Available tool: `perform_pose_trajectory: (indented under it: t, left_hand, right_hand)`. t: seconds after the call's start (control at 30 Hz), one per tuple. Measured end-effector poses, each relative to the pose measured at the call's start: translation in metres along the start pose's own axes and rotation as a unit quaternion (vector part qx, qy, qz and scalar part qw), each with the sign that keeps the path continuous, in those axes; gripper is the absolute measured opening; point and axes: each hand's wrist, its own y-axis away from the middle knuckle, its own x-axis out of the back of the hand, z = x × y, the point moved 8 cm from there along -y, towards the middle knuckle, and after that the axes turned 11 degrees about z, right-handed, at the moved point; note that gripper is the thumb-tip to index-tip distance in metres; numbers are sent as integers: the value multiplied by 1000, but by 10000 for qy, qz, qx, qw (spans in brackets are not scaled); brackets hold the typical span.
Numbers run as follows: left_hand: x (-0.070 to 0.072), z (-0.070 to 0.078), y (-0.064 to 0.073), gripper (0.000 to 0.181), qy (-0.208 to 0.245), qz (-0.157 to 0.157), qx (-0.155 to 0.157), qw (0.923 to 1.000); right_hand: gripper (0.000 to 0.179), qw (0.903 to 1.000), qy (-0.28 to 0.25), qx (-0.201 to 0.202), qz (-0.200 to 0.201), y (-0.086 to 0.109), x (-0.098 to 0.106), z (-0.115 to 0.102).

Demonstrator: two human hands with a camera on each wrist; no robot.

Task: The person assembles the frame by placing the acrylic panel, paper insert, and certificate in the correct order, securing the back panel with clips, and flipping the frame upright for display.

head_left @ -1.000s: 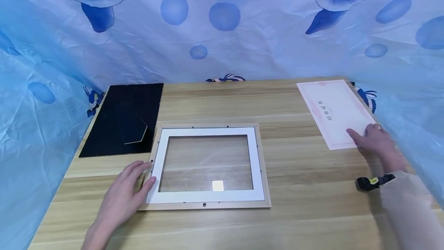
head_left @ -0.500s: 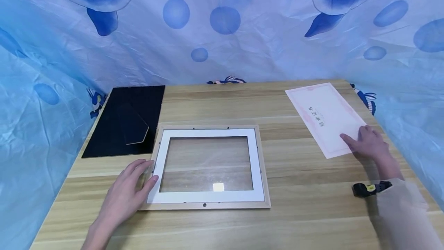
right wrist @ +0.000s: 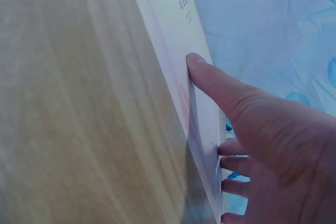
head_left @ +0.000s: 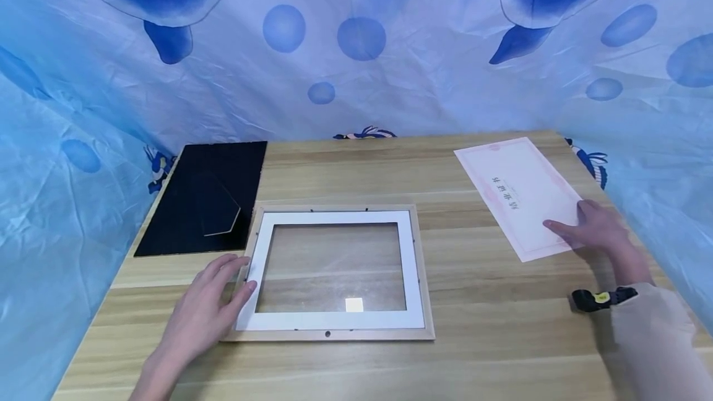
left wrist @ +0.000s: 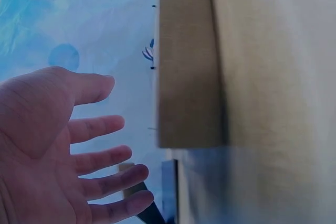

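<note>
A wooden picture frame [head_left: 327, 334] lies back-side up on the table, with a white mat [head_left: 334, 320] inside it around a see-through window. My left hand [head_left: 203, 311] rests at the frame's left side, its fingers loosely spread around that edge. In the left wrist view the left hand's palm and straight fingers show beside the frame. At the right of the table lies a pale pink-bordered certificate [head_left: 518, 197] with printed characters. My right hand [head_left: 601, 228] holds its near right part, thumb on top and the other fingers at its outer edge; their tips are partly hidden.
A black backing board [head_left: 217, 172] with a fold-out stand flap lies at the back left, its near right corner close to the frame. Blue sea-patterned cloth [head_left: 362, 91] hangs along the table's back and sides. A black strap [head_left: 604, 297] circles the right wrist.
My right hand has drawn the certificate to the left and slightly nearer, turning it a little. The left hand and the frame keep their places.
</note>
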Motion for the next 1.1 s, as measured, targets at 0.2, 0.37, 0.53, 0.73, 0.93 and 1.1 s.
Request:
perform_pose_trajectory:
  t: [0.2,0.37,0.53,0.73,0.93,1.1]
  left_hand:
    - [9,29,-30,44,24,163,-694,9975]
    - [8,52,-46,42,139,143,-1179,9928]
    - [5,64,-51,40,207,122,-1422,9895]
    - [4,83,-67,43,178,120,-1792,9836]
    - [-8,118,-102,44,372,-343,-2107,9763]
    - [-32,143,-130,44,529,-908,-2164,9706]
  right_hand:
    - [116,9995,-286,-75,91,10,-7,-5]
    - [112,9992,-258,40,302,10,-12,-17]
    - [108,9987,-258,141,417,8,-16,-31]
    - [108,9985,-278,93,463,9,-14,-39]
    - [106,9985,-174,189,486,9,-18,-47]
    - [102,9975,-229,272,611,10,-23,-55]
